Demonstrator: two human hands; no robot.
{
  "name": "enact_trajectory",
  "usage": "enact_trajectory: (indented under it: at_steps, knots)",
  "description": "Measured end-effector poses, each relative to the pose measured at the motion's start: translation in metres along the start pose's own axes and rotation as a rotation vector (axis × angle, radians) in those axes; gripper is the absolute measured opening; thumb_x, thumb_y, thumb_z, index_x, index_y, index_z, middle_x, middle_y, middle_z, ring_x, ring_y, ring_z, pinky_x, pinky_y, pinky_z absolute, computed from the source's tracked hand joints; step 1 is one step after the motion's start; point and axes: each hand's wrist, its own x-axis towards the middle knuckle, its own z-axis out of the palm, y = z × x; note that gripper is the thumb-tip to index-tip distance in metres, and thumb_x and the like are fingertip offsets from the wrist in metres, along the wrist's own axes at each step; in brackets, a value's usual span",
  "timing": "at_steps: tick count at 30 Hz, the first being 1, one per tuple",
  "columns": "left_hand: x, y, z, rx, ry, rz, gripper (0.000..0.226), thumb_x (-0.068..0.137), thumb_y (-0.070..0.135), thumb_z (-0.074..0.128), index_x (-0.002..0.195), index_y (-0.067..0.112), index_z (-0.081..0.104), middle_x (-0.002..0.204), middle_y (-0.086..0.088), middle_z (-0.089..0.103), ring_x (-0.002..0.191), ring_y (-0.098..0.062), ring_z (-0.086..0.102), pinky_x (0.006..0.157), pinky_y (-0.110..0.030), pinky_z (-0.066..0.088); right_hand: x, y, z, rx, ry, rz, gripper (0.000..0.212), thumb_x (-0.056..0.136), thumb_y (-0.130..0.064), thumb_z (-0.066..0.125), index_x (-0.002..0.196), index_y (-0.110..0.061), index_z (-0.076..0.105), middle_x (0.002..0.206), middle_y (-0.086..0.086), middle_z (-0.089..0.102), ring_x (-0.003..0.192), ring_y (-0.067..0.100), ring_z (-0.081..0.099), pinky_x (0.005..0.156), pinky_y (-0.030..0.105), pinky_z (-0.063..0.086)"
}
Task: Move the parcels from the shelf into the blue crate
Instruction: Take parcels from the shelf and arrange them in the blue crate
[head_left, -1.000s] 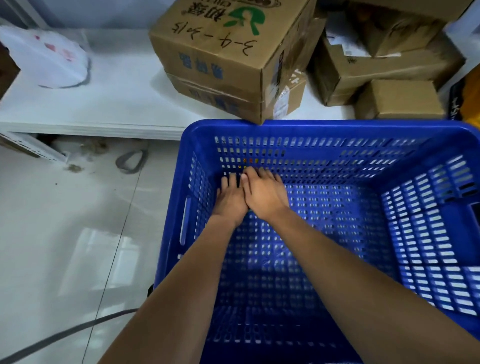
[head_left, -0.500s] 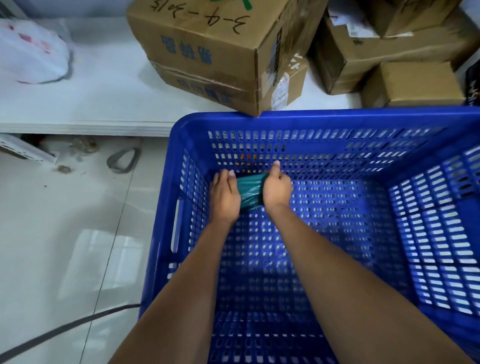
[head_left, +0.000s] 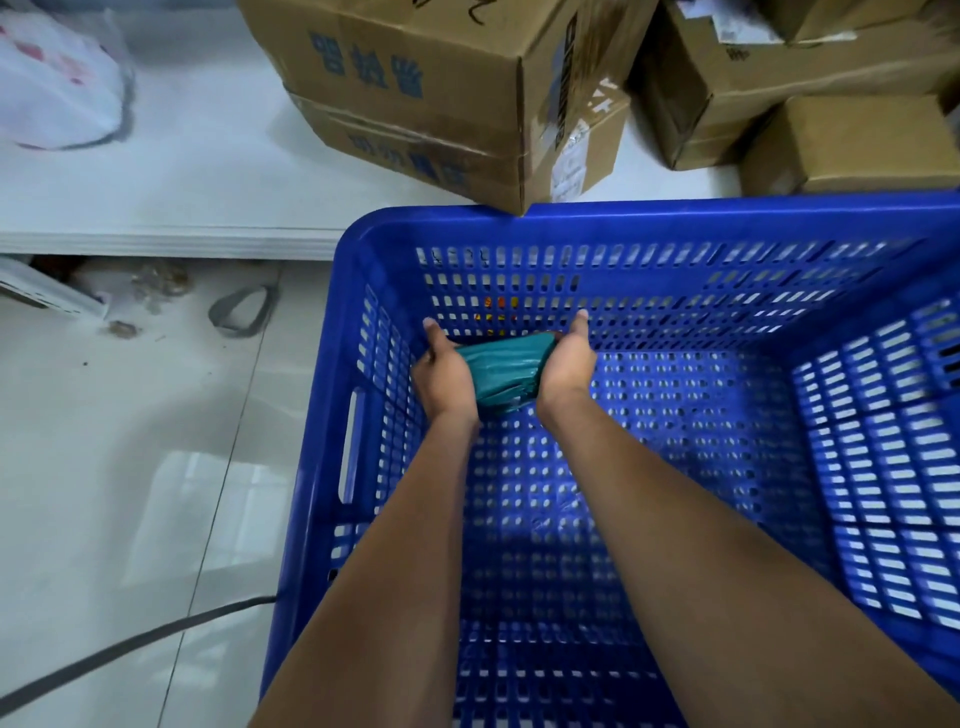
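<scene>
A small teal-green soft parcel (head_left: 506, 371) lies at the far left corner of the blue crate's floor. My left hand (head_left: 441, 371) presses its left side and my right hand (head_left: 569, 361) its right side, thumbs up, so both hands hold it between them. The blue crate (head_left: 649, 221) is a large slotted plastic bin on the floor, pushed against the white shelf (head_left: 208, 171). On the shelf stand a big cardboard box (head_left: 431, 93) with blue print and more brown boxes (head_left: 852, 145) at the right.
A white plastic bag (head_left: 57, 78) lies on the shelf's left end. Glossy floor tiles (head_left: 130, 467) spread left of the crate, with a grey strap loop (head_left: 241, 312), some debris under the shelf and a dark cable (head_left: 130, 647).
My hands, first flat together on the crate floor, have spread apart and now show the teal parcel between them. The view has dropped closer to the crate.
</scene>
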Motion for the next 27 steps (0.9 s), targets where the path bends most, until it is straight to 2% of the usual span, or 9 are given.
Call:
enact_trajectory:
  at_steps: [3,5,7,10,14,17,21,24,27]
  knots:
    - [0.006,-0.001,0.0,0.003,-0.002,-0.028,0.047,0.097,0.059,0.041,0.076,0.018,0.054,0.066,0.0,0.045,0.057,-0.017,0.043,0.054,-0.03,0.032,0.003,0.0,-0.004,0.028,-0.024,0.01,0.056,0.094,-0.064,0.041,0.077,-0.013,0.06,0.104,0.011,0.067,0.088,0.032,0.06,0.094,0.054,0.048]
    - [0.01,-0.002,0.002,0.002,-0.002,-0.02,0.044,0.098,0.054,0.043,0.074,0.019,0.055,0.066,-0.001,0.05,0.06,-0.021,0.049,0.058,-0.031,0.037,0.002,-0.004,-0.008,-0.01,0.0,-0.003,0.051,0.099,-0.057,0.037,0.072,-0.017,0.055,0.092,0.01,0.07,0.069,0.026,0.054,0.077,0.048,0.051]
    - [0.011,-0.001,0.002,0.018,0.007,0.005,0.042,0.099,0.047,0.044,0.07,0.018,0.054,0.061,-0.002,0.047,0.056,-0.021,0.045,0.056,-0.03,0.032,-0.001,-0.009,-0.01,-0.112,0.025,-0.024,0.056,0.1,-0.058,0.031,0.067,-0.016,0.047,0.056,0.003,0.038,0.049,0.018,0.029,0.05,0.035,0.03]
    - [0.01,0.001,0.003,0.047,0.016,0.038,0.043,0.101,0.042,0.043,0.065,0.018,0.048,0.059,-0.003,0.043,0.054,-0.021,0.038,0.057,-0.031,0.027,-0.001,-0.011,-0.015,-0.379,0.095,-0.163,0.055,0.102,-0.057,0.024,0.065,-0.019,0.037,0.058,0.002,0.027,0.049,0.019,0.021,0.049,0.032,0.019]
    - [0.01,-0.001,0.003,0.078,0.017,0.067,0.044,0.102,0.04,0.041,0.065,0.018,0.048,0.058,-0.004,0.044,0.052,-0.021,0.039,0.055,-0.031,0.027,-0.001,-0.015,-0.025,-0.568,0.214,-0.501,0.057,0.107,-0.043,0.023,0.062,-0.013,0.042,0.057,0.007,0.041,0.049,0.023,0.034,0.05,0.035,0.028]
    - [0.01,0.0,0.003,0.093,0.008,0.106,0.045,0.103,0.04,0.039,0.065,0.018,0.05,0.06,-0.004,0.048,0.054,-0.022,0.043,0.055,-0.031,0.029,-0.007,-0.021,-0.022,-0.688,0.263,-0.955,0.053,0.105,-0.032,0.026,0.078,-0.004,0.061,0.071,0.012,0.061,0.068,0.03,0.055,0.068,0.039,0.046]
    - [0.009,0.001,0.002,0.112,0.024,0.125,0.048,0.104,0.043,0.036,0.066,0.019,0.054,0.066,-0.002,0.057,0.06,-0.023,0.053,0.056,-0.03,0.038,-0.03,-0.022,-0.004,-1.01,0.041,-1.447,0.046,0.103,-0.027,0.029,0.083,-0.004,0.063,0.077,0.011,0.062,0.078,0.03,0.056,0.081,0.04,0.045]
    - [0.008,0.004,0.001,0.218,0.009,0.187,0.056,0.105,0.045,0.03,0.067,0.015,0.058,0.074,-0.008,0.062,0.064,-0.026,0.053,0.06,-0.03,0.036,-0.028,-0.011,-0.001,-1.316,-0.177,-1.341,0.054,0.106,-0.036,0.026,0.085,-0.007,0.066,0.085,0.011,0.067,0.091,0.029,0.06,0.078,0.037,0.047]
    - [0.008,0.002,0.0,0.576,0.166,0.524,0.058,0.106,0.039,0.028,0.076,0.006,0.065,0.079,-0.017,0.067,0.066,-0.032,0.059,0.058,-0.03,0.034,-0.018,-0.003,0.0,-1.442,-0.102,-1.314,0.058,0.105,-0.04,0.025,0.073,-0.012,0.064,0.071,0.006,0.065,0.088,0.026,0.061,0.059,0.032,0.039]
